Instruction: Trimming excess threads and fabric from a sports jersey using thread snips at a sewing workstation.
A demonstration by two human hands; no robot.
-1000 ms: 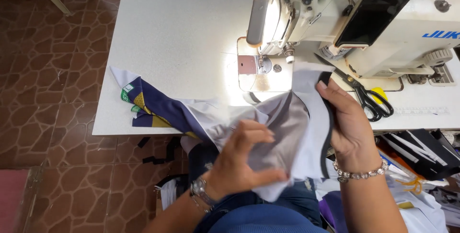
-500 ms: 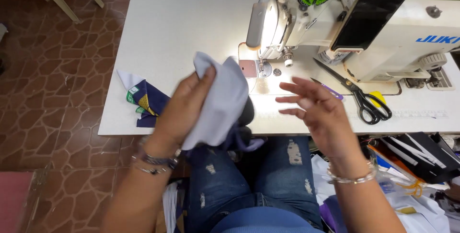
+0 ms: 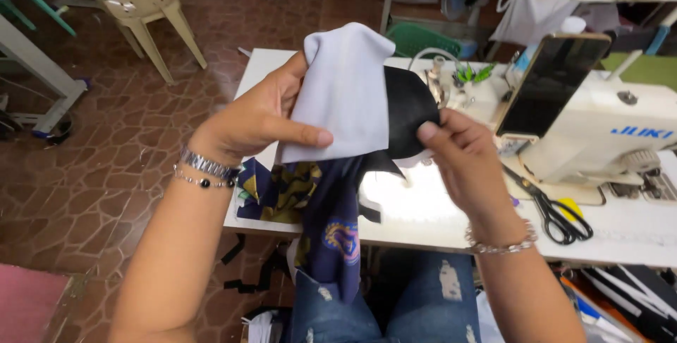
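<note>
- Head view: left hand (image 3: 264, 114) pinches the pale grey cloth (image 3: 345, 89), thumb closed across its face, lifted above the white table (image 3: 423, 209).
- Right hand (image 3: 462, 156) closes fingertips on the black piece (image 3: 409, 110) behind it.
- Patterned navy fabric (image 3: 331, 223) hangs off the table's near edge, apparently attached.
- Pieces are off the sewing machine (image 3: 599, 131), perhaps awaiting alignment.
- Scissors (image 3: 557, 212) lie right; table left stays open.
</note>
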